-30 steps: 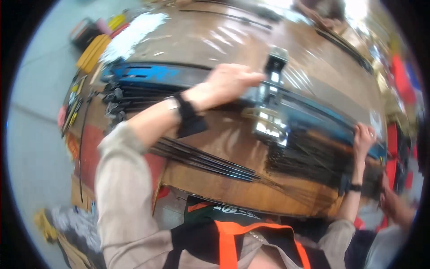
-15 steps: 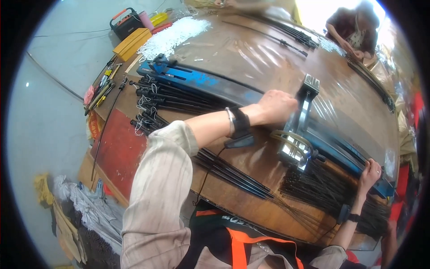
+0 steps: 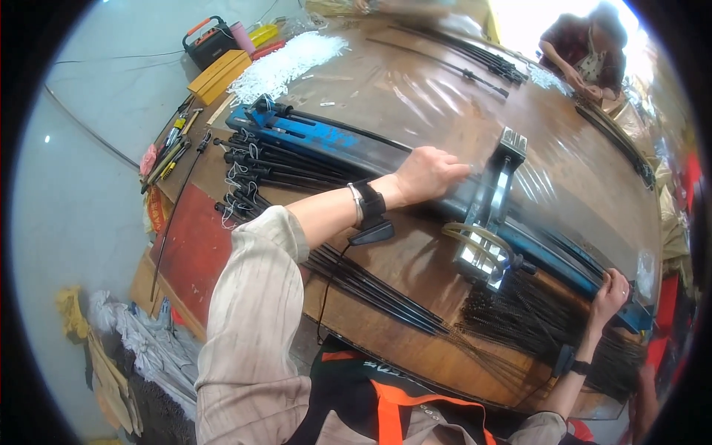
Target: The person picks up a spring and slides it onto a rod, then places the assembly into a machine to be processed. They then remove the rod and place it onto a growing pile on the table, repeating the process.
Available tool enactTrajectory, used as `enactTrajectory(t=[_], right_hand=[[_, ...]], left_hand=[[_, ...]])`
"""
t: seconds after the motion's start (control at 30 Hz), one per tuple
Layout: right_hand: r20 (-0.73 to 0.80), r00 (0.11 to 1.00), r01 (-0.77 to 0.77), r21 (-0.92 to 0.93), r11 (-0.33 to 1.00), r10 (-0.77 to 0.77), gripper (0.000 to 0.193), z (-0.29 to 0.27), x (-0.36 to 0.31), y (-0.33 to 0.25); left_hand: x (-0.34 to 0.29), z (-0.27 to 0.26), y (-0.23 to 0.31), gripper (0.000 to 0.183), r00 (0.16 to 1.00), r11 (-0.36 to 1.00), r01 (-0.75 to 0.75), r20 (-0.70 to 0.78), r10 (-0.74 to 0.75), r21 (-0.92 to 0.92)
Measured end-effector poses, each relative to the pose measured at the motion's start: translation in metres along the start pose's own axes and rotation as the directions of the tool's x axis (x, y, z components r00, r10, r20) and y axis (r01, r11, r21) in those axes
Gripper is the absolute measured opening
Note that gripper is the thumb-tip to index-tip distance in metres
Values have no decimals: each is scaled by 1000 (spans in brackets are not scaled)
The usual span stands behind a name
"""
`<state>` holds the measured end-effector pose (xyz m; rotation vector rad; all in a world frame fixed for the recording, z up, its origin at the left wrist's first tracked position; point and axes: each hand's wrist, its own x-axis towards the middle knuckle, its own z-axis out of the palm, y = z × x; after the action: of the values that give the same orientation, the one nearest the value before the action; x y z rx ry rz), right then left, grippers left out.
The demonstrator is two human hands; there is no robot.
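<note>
Across the brown worktable (image 3: 415, 96), left hand (image 3: 430, 172) presses flat, grip open, on a long blue rail (image 3: 326, 139); right hand (image 3: 610, 291) grips its far end.

A broad brown wooden tabletop (image 3: 415, 96) with a glossy sheen fills the middle of the frame. A pale grey concrete floor (image 3: 89, 111) takes the left side. Strong daylight glares at the upper right, where another person (image 3: 582, 44) bends over the tabletop's far edge.
</note>
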<state>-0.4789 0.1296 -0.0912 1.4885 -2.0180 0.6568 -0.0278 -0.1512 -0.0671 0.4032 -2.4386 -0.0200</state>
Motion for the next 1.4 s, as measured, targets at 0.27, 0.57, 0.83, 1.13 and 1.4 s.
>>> enactTrajectory(t=[0.27,0.57,0.83,1.13,1.4], right_hand=[[-73,966,253,117,960,-246,25,-21,5,-126],[39,981,173,259,950,-190,20,-34,-31,-169],[133,978,55,583,811,-162,17,-3,-19,-201],[223,966,-47,649,759,-131,24,-15,-29,-202],[310,836,254,513,820,-453,28,-62,-135,-262]], left_hand=[[10,-6,2,12,974,995,99,207,-96,-4],[27,-4,13,14,924,976,203,314,-218,81],[19,-8,15,12,927,973,215,296,-231,85],[27,21,-9,7,970,963,-241,68,234,124],[-12,-25,-77,20,935,842,-280,-66,347,462]])
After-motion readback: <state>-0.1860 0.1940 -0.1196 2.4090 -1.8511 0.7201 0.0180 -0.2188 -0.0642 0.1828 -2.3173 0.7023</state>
